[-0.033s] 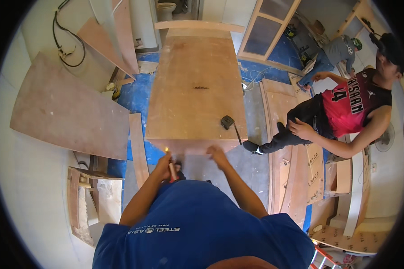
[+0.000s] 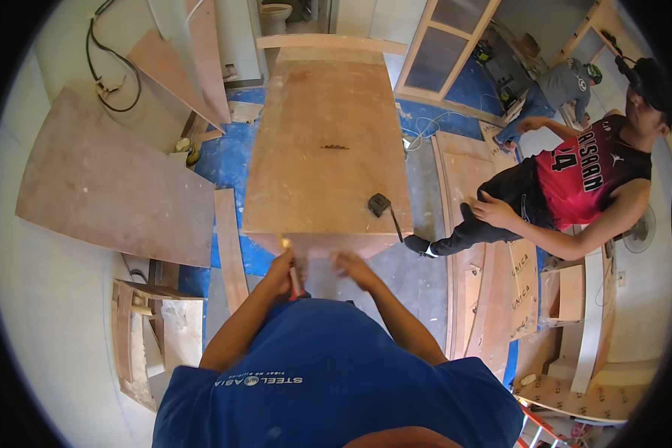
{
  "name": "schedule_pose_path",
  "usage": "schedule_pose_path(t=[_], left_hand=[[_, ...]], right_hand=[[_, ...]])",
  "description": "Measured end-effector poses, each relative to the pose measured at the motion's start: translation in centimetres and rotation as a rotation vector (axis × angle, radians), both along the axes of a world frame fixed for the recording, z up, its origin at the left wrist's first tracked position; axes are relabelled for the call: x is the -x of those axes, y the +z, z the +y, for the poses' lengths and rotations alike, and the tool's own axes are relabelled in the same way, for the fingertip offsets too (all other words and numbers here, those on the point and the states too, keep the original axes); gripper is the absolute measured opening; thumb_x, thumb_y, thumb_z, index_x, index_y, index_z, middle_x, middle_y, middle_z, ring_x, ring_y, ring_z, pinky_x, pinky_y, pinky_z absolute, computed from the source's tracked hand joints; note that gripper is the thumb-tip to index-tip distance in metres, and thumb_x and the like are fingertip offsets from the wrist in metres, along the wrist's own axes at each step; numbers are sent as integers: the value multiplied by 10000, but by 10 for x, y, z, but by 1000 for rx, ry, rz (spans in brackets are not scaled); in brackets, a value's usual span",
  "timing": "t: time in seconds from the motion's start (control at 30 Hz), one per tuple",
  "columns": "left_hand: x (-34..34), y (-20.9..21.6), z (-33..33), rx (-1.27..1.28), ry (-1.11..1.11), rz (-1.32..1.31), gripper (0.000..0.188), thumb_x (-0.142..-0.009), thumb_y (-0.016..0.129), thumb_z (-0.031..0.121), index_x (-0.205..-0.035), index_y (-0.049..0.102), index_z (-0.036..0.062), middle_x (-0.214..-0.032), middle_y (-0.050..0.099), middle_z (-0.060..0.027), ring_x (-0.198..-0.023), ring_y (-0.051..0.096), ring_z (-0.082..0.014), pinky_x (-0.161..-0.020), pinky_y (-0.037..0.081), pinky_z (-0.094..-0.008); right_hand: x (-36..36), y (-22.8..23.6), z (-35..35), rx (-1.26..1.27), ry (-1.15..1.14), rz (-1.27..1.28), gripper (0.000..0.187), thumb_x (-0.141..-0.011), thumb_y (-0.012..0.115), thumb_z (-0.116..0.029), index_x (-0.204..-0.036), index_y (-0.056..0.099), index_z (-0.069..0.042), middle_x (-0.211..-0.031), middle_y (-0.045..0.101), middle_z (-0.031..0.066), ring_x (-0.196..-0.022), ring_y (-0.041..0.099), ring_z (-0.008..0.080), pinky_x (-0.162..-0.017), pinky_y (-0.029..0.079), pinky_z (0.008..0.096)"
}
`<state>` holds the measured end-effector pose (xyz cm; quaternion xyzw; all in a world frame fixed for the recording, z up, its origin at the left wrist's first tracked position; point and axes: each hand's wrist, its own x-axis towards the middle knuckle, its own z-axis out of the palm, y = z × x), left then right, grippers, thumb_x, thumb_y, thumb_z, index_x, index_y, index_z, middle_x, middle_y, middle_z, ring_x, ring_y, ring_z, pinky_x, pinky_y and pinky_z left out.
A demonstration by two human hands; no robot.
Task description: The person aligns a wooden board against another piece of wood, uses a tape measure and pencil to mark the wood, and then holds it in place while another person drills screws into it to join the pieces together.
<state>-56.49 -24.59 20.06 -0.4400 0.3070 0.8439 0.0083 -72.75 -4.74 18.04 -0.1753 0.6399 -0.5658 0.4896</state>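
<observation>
A large plywood cabinet box point(image 2: 328, 142) lies flat in front of me, its near end by my hands. My left hand point(image 2: 280, 270) is shut on a thin red-handled tool point(image 2: 295, 284), held against the near end face of the box; its pale tip shows at the box's lower edge. My right hand point(image 2: 349, 266) rests just to the right on the same end face, fingers apart and holding nothing. A black tape measure point(image 2: 379, 204) with a trailing strap sits on the box's near right corner.
A person in a red and black jersey point(image 2: 575, 179) crouches on plywood boards at the right; another person point(image 2: 552, 89) works at the far right. Plywood sheets point(image 2: 112, 187) and a strip point(image 2: 230, 246) lie left. A glazed door frame point(image 2: 440, 52) leans behind.
</observation>
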Motion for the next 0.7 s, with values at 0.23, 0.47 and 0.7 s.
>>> schedule_pose_path(t=[0.23, 0.47, 0.7], left_hand=[[162, 5, 11, 42, -413, 213, 339, -996, 510, 452, -927, 521, 120, -764, 531, -72, -637, 555, -221, -582, 506, -394], [287, -32, -36, 427, -666, -9, 525, -976, 502, 511, -1015, 548, -10, -758, 523, -69, -635, 521, -193, -547, 444, -398], [342, -37, -87, 1241, -849, -220, 687, -885, 621, 467, -1300, 487, -64, -1324, 531, -288, -1197, 566, -406, -994, 481, -431]], right_hand=[[9, 50, -8, 83, -105, 62, 746, -943, 661, -314, -1526, 261, -77, -936, 695, 72, -786, 675, 160, -629, 537, 275], [13, 71, 35, -31, -294, 88, 548, -943, 654, -317, -1381, 499, -27, -873, 661, 36, -736, 606, 117, -649, 475, 254], [-130, 20, 128, -233, -817, -194, 442, -959, 613, -254, -1325, 547, -14, -900, 631, 12, -753, 555, 98, -684, 448, 276]])
